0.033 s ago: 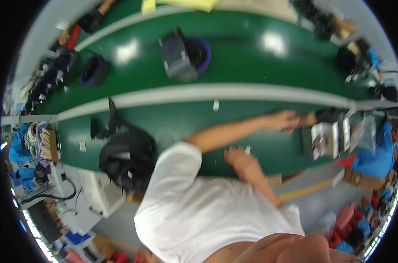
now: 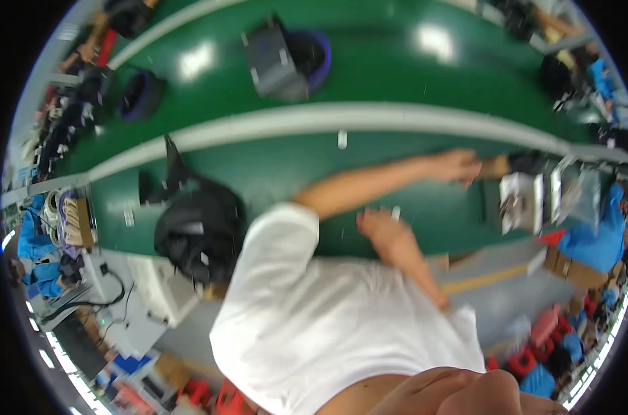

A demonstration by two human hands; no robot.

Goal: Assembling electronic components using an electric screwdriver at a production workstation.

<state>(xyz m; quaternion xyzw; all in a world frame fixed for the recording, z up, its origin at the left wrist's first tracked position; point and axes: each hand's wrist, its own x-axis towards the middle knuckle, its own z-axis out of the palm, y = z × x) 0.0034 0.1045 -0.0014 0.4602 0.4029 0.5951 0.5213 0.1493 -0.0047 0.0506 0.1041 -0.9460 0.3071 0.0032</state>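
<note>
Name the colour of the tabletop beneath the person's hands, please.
The tabletop is green, as the head view shows.

One head-worn fisheye looks steeply down from close above, spanning the green workbench (image 2: 438, 221) widely.

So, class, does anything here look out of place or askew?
Mildly, yes: the black bag at the left seems slumped, its near end apparently overhanging the edge of the green bench. Farther off, a grey box sits askew, overlapping a purple-rimmed ring. Nothing looks clearly spilled or damaged.
</note>
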